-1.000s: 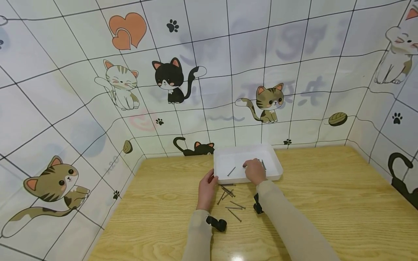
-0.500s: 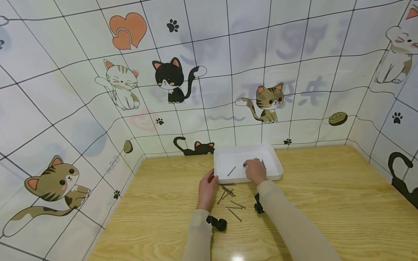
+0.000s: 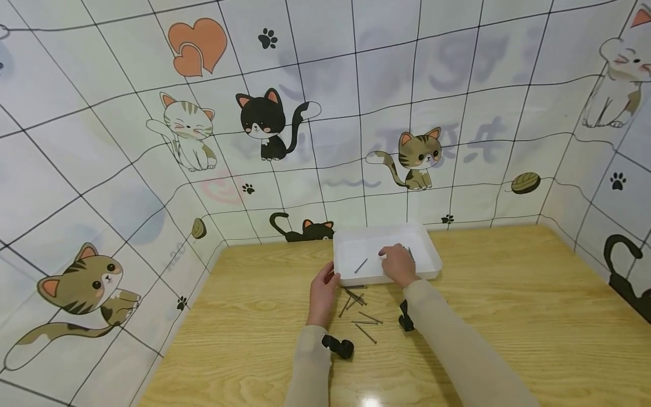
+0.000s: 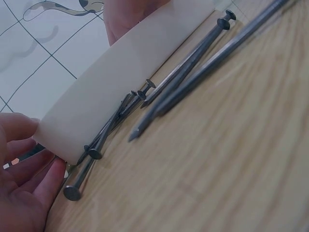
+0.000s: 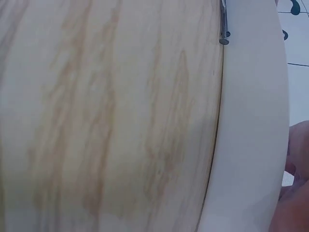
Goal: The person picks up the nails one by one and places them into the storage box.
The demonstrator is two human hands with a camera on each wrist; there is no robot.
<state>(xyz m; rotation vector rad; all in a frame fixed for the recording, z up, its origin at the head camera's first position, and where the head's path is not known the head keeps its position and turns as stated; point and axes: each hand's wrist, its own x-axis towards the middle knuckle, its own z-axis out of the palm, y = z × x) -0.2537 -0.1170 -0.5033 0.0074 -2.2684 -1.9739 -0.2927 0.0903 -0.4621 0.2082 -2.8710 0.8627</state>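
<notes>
A white plastic tray [image 3: 356, 278] stands on the wooden table near the back wall. My left hand [image 3: 322, 294] grips its front left corner; in the left wrist view the left fingers [image 4: 46, 181] bend against the corner low down. My right hand [image 3: 399, 264] reaches over the front wall into the tray, fingers bent downward. A nail [image 3: 361, 265] lies inside to its left, and more nails [image 3: 411, 254] show at its right, partly covered. Cannot tell whether the right fingers pinch a nail. Several loose nails [image 3: 354, 298] lie on the table before the tray, some crossed.
The pale wooden table [image 3: 244, 328] runs up to a wall [image 3: 330, 141] printed with cartoon cats and grid lines. Separate nails [image 3: 365, 333] lie between my forearms. Black wrist cameras [image 3: 338, 346] are strapped over both sleeves.
</notes>
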